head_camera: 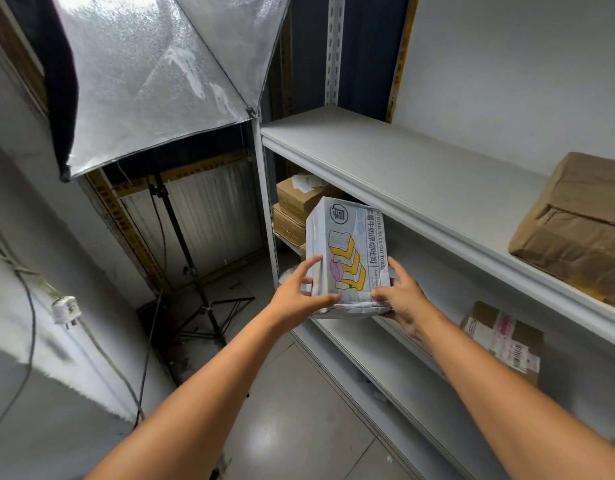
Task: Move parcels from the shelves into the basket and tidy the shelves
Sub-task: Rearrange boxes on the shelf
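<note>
A white toast box [347, 251], printed with yellow bread slices and the words "THICK CUT TOAST", is held in the air between both hands, in front of the opening below the upper shelf [403, 174] and clear of any shelf surface; it is tilted, with its top end leaning away from the person; the left hand [299, 292] is set against the box's lower left side, its fingers [309, 263] spread and curled onto the edge while the thumb is pressed across the front face; the right hand [403, 299] is wrapped round the lower right corner, its fingers [398, 268] bent along the side and the thumb laid on the front; a soft white edge is seen under the box's lower end, and whether it belongs to the box or to a separate parcel cannot be told; a brown-paper parcel [576, 230] is seen lying on the upper shelf at the right; a small labelled carton [503, 341] is seen on the shelf below [420, 393], well apart from the hands; two stacked cartons [299, 206] are seen at the far end of the unit, behind the box; a silver softbox [153, 81] on a black stand [192, 271] is seen to the left, above the tiled floor [299, 427].
</note>
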`<action>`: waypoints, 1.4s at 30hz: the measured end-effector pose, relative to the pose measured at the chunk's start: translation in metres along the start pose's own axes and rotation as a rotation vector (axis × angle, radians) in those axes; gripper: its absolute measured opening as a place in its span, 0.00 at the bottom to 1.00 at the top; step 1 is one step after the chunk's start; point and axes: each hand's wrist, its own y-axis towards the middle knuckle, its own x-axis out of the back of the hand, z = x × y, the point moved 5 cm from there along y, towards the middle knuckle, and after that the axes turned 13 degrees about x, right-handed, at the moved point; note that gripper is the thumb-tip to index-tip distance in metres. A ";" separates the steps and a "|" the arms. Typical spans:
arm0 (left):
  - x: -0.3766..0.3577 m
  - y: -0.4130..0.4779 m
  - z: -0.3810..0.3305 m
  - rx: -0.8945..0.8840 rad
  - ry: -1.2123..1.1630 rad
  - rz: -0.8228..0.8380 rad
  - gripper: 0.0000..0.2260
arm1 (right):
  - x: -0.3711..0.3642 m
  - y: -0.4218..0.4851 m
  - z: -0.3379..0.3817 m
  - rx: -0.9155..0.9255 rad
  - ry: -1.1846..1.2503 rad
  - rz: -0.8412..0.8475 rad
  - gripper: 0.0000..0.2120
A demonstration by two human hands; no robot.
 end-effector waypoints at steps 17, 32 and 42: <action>0.010 0.001 0.006 0.036 -0.130 -0.041 0.35 | -0.008 -0.010 0.002 0.118 -0.139 0.066 0.44; 0.016 0.014 0.004 0.110 -0.276 0.028 0.34 | -0.021 -0.016 0.012 0.323 -0.400 0.051 0.48; 0.020 0.016 0.007 0.121 -0.257 0.022 0.30 | -0.026 -0.023 0.020 0.357 -0.498 0.112 0.47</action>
